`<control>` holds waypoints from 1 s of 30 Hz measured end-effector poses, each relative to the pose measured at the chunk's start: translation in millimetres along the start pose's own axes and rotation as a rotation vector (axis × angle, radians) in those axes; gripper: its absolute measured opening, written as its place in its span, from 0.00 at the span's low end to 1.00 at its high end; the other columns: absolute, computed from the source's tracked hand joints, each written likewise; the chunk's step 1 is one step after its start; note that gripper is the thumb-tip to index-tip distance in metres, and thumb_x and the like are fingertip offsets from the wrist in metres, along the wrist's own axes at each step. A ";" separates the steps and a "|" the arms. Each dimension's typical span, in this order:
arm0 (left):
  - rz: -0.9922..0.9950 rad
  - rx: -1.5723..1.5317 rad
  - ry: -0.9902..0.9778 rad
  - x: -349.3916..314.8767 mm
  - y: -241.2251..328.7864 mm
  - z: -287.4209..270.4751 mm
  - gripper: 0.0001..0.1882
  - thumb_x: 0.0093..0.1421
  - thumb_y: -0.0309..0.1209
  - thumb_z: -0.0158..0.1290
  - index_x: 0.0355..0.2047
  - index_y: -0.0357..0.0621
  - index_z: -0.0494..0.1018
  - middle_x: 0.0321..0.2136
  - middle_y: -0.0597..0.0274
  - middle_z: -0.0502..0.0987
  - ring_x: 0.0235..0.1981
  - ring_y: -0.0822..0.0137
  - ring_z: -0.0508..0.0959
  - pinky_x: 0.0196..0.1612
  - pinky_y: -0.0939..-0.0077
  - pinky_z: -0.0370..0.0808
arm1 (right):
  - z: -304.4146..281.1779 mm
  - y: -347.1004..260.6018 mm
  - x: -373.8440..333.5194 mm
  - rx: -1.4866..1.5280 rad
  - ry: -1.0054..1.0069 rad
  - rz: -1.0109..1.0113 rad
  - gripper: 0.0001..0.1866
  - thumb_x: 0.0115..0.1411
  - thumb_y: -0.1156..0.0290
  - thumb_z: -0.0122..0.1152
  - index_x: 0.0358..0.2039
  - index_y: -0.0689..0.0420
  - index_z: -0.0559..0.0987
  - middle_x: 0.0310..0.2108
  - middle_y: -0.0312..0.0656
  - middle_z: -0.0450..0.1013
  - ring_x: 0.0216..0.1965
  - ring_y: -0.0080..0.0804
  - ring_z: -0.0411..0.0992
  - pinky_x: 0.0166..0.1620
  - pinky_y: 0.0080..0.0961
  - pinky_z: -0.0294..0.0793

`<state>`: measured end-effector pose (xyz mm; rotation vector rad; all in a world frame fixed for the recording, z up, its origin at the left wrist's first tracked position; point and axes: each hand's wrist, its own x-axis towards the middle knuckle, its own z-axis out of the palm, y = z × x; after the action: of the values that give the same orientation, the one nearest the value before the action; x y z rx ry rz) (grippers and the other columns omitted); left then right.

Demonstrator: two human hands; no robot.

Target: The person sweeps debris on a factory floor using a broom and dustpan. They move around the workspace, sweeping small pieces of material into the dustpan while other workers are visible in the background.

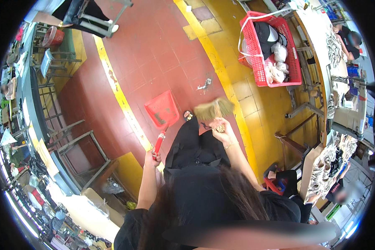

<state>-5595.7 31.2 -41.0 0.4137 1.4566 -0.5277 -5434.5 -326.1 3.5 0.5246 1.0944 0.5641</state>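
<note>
My left hand (155, 157) is closed round the red handle of a dustpan (160, 106). Its wide red pan lies over the tiled floor ahead of me, with dark dirt in it. In my right hand (224, 131) I grip the bound stem of a straw broom (212, 109); the bristles spread ahead of the hand, somewhat blurred. Beyond the broom, a small heap of grey-white scraps (204, 85) lies on the red tiles. One of my feet (188, 115) shows between the dustpan and the broom.
Yellow lines (116, 89) run along both sides of the red aisle. A red plastic basket (298, 68) with caps and white bundles stands at the right, by worktables where people sit. Metal-framed tables (62, 160) line the left. At the far left, a person stands beside a metal stool (100, 25).
</note>
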 end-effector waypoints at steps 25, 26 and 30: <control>0.134 0.055 0.278 6.9 161.2 145.3 0.10 0.50 0.36 0.45 0.16 0.52 0.57 0.07 0.67 0.55 0.06 0.73 0.57 0.08 0.82 0.51 | 47.3 -71.6 -133.4 -1.094 0.556 -0.540 0.24 0.48 0.83 0.45 0.46 0.51 0.56 0.34 0.42 0.68 0.22 0.26 0.69 0.17 0.17 0.66; 0.135 0.048 0.317 5.0 179.8 165.3 0.10 0.50 0.36 0.44 0.16 0.52 0.57 0.07 0.67 0.55 0.06 0.73 0.57 0.08 0.82 0.51 | 43.9 -68.1 -142.6 -1.027 0.598 -0.567 0.21 0.48 0.83 0.45 0.42 0.52 0.56 0.31 0.42 0.67 0.21 0.26 0.68 0.17 0.17 0.66; 0.101 -0.018 0.230 7.3 258.2 253.5 0.09 0.51 0.37 0.42 0.18 0.50 0.59 0.08 0.66 0.58 0.06 0.73 0.58 0.08 0.81 0.52 | 60.0 -94.3 -121.3 -0.724 0.611 -0.731 0.09 0.49 0.80 0.45 0.28 0.53 0.60 0.21 0.39 0.65 0.17 0.26 0.66 0.16 0.18 0.66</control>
<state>-5240.2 98.5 -41.4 0.5453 1.6500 -0.3952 -5406.1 -483.0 45.6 -0.7110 1.4381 0.4255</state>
